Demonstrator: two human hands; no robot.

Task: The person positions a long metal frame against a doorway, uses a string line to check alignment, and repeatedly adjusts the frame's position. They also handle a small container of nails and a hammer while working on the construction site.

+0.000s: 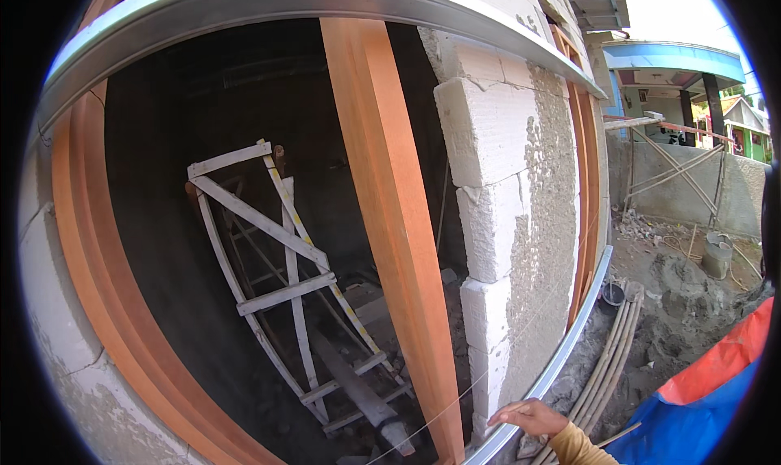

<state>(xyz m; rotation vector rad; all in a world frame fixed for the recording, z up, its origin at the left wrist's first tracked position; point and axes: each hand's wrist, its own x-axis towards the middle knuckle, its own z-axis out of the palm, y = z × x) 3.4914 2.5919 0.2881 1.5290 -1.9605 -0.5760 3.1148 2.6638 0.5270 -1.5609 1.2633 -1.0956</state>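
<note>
My right hand (532,418), in a tan sleeve (579,446), reaches in from the lower right. Its fingers stretch to the left across the lower silver metal channel (560,342), beside the bottom of the white block wall edge (486,367). The fingers look extended rather than wrapped round the metal. This channel slants along the outer face of the wall. A thin string (480,381) crosses the doorway just left of the hand. My left hand is out of view.
Another silver channel (244,4) spans the top. Orange-brown wooden posts (399,221) frame the dark opening, with a whitish wooden trestle (285,294) inside. Outside lie bamboo poles (606,359), a dark bucket (613,294), a sand heap (683,290) and a blue and orange tarp (704,412).
</note>
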